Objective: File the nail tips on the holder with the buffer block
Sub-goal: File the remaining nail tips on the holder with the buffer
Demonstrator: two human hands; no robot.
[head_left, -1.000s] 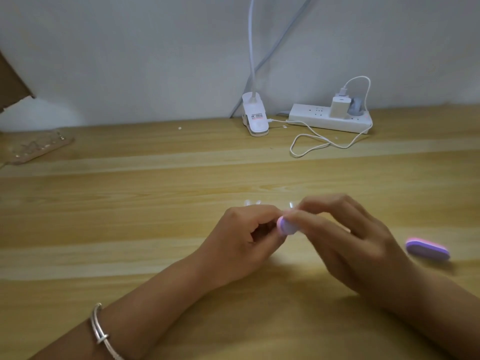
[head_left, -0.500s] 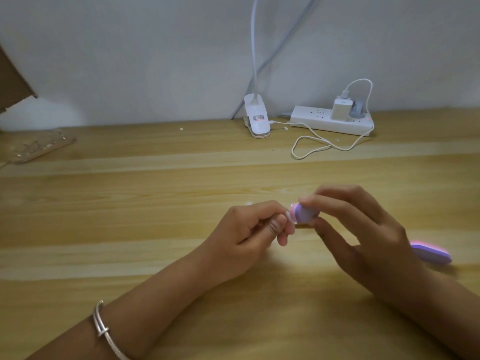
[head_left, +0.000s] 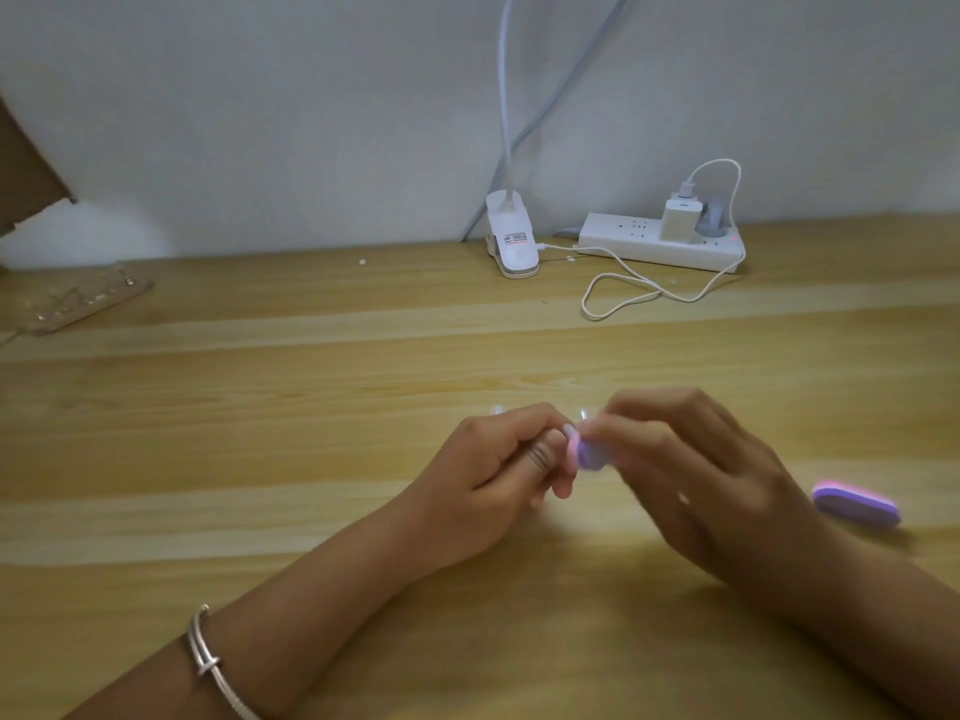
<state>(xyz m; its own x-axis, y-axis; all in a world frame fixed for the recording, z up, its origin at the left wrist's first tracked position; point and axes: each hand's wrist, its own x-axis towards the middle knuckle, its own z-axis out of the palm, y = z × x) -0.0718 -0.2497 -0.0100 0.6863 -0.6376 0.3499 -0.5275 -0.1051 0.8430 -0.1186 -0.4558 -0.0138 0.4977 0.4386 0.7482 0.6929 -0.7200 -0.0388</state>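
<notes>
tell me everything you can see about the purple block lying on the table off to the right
The spare buffer block is a small oblong pad with rounded ends, a purple top face and a pink layer along its far edge; it looks like foam. It lies flat and slightly angled on the wooden table, just right of the right hand. Nothing grips it; whether the wrist brushes its left end is unclear.

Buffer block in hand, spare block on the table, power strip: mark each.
held buffer block [head_left: 588, 455]: head view, purple end face.
spare buffer block [head_left: 856, 506]: head view, middle of purple top.
power strip [head_left: 621, 240]: head view, bare left top.
</notes>
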